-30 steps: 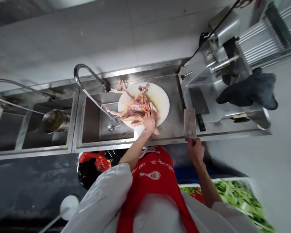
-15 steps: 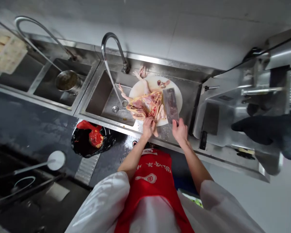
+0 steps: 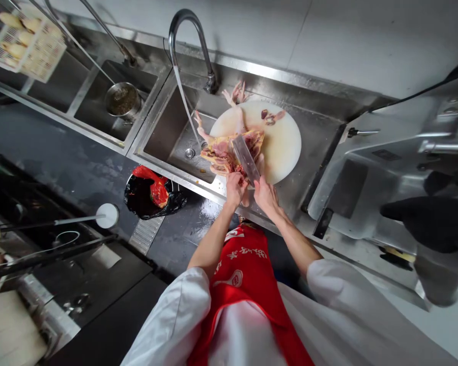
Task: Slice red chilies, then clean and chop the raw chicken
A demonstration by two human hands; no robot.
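A raw, opened chicken [image 3: 219, 152] lies on the left part of a round white cutting board [image 3: 286, 152], its feet sticking out past the board's edge. My left hand [image 3: 235, 188] is closed on the chicken's near end. In my right hand [image 3: 266, 195] is the handle of a cleaver [image 3: 246, 157], whose broad blade lies over the chicken's right side. How deep the edge sits in the meat is hidden. Small pieces of offal [image 3: 272, 117] rest at the back of the board.
The board sits beside a sink basin [image 3: 164, 137] with a curved tap [image 3: 189, 20] and hose. Further left are a metal pot [image 3: 122, 99] and a white basket [image 3: 41, 56]. A black-lined bin [image 3: 137, 198] stands on the floor; a steel machine [image 3: 351, 188] is at right.
My right hand has brought the cleaver leftward, from beside the chicken to over it. My left hand keeps its hold on the chicken. The camera view has shifted and turned.
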